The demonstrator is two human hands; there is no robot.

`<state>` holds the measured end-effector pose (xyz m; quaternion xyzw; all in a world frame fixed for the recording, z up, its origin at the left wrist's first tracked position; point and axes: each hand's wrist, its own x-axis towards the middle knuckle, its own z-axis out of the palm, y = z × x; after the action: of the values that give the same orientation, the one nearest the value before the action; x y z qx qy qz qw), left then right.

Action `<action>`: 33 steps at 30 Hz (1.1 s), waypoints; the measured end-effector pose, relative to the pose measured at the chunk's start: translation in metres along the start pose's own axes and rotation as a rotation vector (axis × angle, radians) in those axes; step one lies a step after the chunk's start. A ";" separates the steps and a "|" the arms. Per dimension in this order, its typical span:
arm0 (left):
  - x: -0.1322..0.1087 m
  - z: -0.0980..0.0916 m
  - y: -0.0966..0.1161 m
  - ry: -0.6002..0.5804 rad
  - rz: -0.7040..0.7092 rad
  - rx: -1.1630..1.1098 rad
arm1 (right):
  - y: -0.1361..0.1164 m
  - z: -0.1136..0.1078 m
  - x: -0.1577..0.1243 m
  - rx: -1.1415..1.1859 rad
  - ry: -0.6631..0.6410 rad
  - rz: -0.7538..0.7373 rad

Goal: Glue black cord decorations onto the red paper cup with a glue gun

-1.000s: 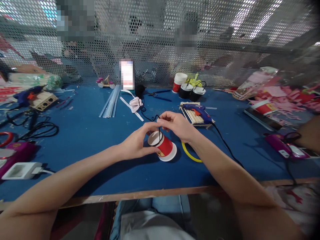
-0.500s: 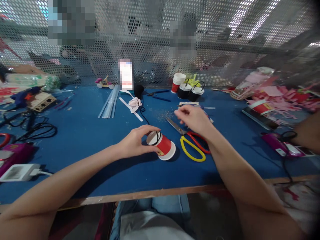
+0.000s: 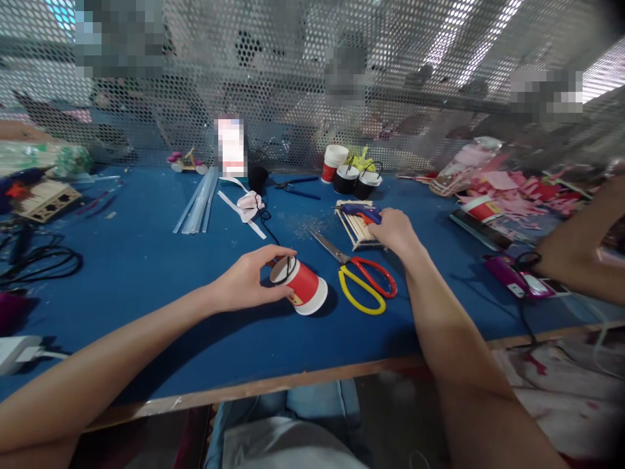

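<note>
My left hand [image 3: 249, 280] is closed around a red and white paper cup [image 3: 308, 290], tilted on the blue table. A black cord [image 3: 288, 268] loops at the cup's end near my fingers and runs back toward a dark ball of yarn [image 3: 258, 177]. Farther right, my right hand [image 3: 396, 229] grips the handle of a blue hot glue gun [image 3: 362, 211], whose body lies over a small rack of pale sticks [image 3: 359, 233]. Between my hands rest open scissors [image 3: 347, 259] with one red and one yellow handle.
Clear glue sticks [image 3: 198, 205], pink-white ribbon [image 3: 248, 203] and blue-handled pliers [image 3: 297, 189] lie behind the cup. Two black-wrapped cups [image 3: 356, 182] stand at the back. On the right are a purple power strip [image 3: 517, 277] and another person's arm [image 3: 581, 241].
My right hand has moved from above the scissors onto the glue gun's handle. The view has turned slightly right. My left hand keeps its hold on the cup.
</note>
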<state>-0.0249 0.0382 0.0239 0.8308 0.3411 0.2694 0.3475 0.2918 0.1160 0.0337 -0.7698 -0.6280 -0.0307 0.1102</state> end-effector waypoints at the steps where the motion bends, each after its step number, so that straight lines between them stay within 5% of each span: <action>1: 0.000 0.000 -0.001 0.004 -0.007 -0.013 | 0.001 0.000 -0.001 0.009 0.010 0.004; 5: 0.002 0.002 -0.006 0.007 -0.063 -0.113 | 0.003 -0.001 -0.004 0.160 0.135 0.091; 8: 0.003 0.002 -0.009 0.008 -0.085 -0.184 | 0.000 -0.007 -0.011 0.483 0.218 0.126; 12: 0.005 0.001 -0.015 0.030 -0.116 -0.245 | -0.017 -0.027 -0.039 0.936 -0.080 0.012; 18: 0.011 -0.001 -0.026 0.174 -0.188 -0.327 | -0.055 -0.045 -0.090 0.903 -0.302 -0.344; 26: 0.015 0.001 -0.032 0.193 -0.224 -0.410 | -0.066 -0.017 -0.104 0.627 -0.109 -0.556; 33: 0.014 -0.001 -0.032 0.199 -0.227 -0.373 | -0.066 -0.022 -0.113 0.564 -0.074 -0.610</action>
<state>-0.0286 0.0657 0.0031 0.6779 0.4091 0.3675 0.4878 0.2064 0.0152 0.0424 -0.4889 -0.8145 0.1388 0.2799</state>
